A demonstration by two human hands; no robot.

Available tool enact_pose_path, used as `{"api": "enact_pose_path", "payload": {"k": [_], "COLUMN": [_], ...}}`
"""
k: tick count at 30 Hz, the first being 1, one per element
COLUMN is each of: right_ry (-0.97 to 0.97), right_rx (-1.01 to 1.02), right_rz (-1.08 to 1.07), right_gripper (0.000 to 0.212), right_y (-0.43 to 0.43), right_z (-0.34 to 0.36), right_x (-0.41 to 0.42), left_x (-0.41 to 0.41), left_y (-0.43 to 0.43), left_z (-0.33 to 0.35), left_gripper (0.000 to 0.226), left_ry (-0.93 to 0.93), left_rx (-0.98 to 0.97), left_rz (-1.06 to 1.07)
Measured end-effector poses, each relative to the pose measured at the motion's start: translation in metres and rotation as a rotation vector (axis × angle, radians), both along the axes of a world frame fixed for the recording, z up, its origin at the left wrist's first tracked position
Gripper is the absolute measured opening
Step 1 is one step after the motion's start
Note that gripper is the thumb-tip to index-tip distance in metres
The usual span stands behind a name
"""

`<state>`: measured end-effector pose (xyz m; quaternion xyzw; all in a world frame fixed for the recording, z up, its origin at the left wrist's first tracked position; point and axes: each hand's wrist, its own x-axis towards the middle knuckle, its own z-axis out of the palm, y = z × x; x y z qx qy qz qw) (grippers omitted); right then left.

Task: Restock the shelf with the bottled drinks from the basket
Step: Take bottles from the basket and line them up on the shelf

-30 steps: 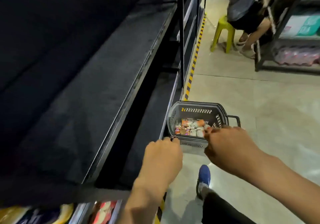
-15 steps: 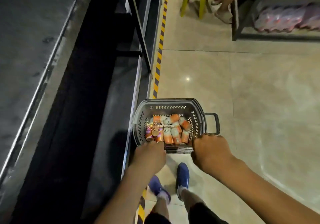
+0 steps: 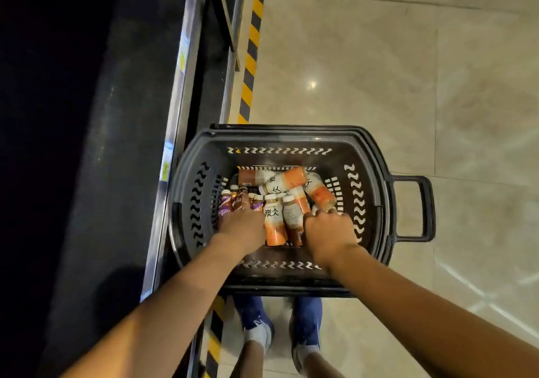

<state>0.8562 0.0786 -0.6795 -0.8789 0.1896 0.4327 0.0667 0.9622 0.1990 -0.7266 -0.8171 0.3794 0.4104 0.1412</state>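
Where beige floor tiles (image 3: 379, 71) meet striped hazard tape (image 3: 251, 53), I note the dark shelf (image 3: 122, 144) at left and the grey basket (image 3: 280, 139) just beside it, holding bottled drinks (image 3: 274, 217). Left hand (image 3: 243, 227) and right hand (image 3: 329, 231) reach among them, grips hidden.

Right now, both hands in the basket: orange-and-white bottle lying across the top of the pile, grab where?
Round the mid-body of the orange-and-white bottle, coming down from above and gripping across its length. It lies on its side atop the others in the basket, nothing over it; the cap end, pointing left, is probably too narrow for a sure hold.
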Motion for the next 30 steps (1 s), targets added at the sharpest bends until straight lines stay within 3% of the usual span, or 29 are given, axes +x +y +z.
{"api": "enact_pose_path", "payload": {"k": [2,4,7,9,13,17,22,26,28,30], "right_ry": [-0.002,-0.012,-0.016,-0.041,-0.094,-0.293,-0.345,-0.331,-0.326,-0.337], "right_rx": [0.03,0.084,0.271,0.325,0.379,0.368,0.347,0.423,0.456,0.517], "right_rz": [-0.049,-0.243,-0.842,-1.109,-1.265,-1.475,-1.481,-1.525,-1.51,-1.519], "right_gripper": [0.028,0.035,0.05,0.061,0.087,0.113,0.096,0.094,0.078,0.053], "right_y": [0.004,0.005,0.001,-0.002,0.004,0.024,0.026,0.017,0.012,0.008], "right_z": [-0.055,-0.108,-0.187,-0.237,-0.314,-0.356,-0.343,-0.329,-0.309,-0.279], "right_x": [0.006,0.007,0.006,0.004,-0.003,-0.006,0.001,-0.007,-0.009,-0.01], "left_x": [0.014,0.026,0.041,0.051,0.06,0.06,0.054,0.045,0.034,0.021], "left_y": [0.003,0.007,0.01,0.008,-0.004,-0.01,-0.006,-0.003,0.004,0.011], "left_z": [-0.053,-0.097,-0.154,-0.19,-0.25,-0.291,-0.31,-0.298,-0.28,-0.252], "left_gripper": [0.037,0.039,0.041,0.042,0.045,0.062,0.079,0.06,0.057,0.069], "left_ry": [0.009,0.02,0.008,-0.012,-0.017,-0.015,-0.069,0.175,0.255,0.304], "left_rx": [-0.007,-0.031,-0.043,-0.04,0.012,0.04,0.122,0.022,0.003,-0.01], "left_rz": [0.083,0.214,0.415,0.542,0.682,0.727,0.729,1.104,1.178,1.264]}}
